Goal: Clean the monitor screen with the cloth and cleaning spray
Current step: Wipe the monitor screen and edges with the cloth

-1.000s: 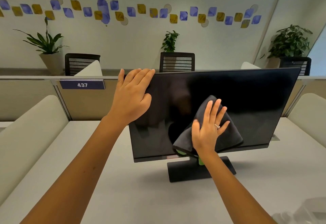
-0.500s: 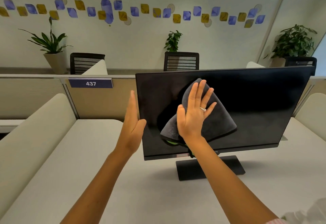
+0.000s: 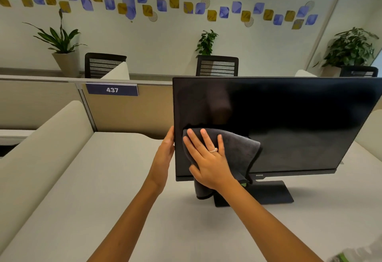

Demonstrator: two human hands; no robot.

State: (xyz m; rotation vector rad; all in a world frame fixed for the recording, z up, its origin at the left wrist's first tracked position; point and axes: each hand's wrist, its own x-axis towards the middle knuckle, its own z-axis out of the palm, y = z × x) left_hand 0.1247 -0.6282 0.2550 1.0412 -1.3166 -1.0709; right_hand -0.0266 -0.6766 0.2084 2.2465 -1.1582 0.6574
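Note:
A black monitor [image 3: 289, 121] stands on its flat base [image 3: 272, 193] on the pale desk, screen dark. My right hand [image 3: 208, 158] lies flat, fingers spread, pressing a dark grey cloth [image 3: 239, 150] against the screen's lower left corner; part of the cloth hangs below the bezel. My left hand [image 3: 165, 152] rests upright against the monitor's left edge, fingers behind the frame. A blurred clear and green object [image 3: 355, 255], possibly the spray bottle, shows at the bottom right corner.
The pale desk [image 3: 103, 199] has padded dividers at left [image 3: 41, 148] and right [image 3: 370, 133]. A partition with a "437" sign [image 3: 112, 90] runs behind. Beyond it are black chairs [image 3: 217, 65] and potted plants [image 3: 60, 42] along the wall.
My right hand has slid the cloth from the screen's upper middle down to its lower left corner. My left hand dropped from the top corner to the lower left edge.

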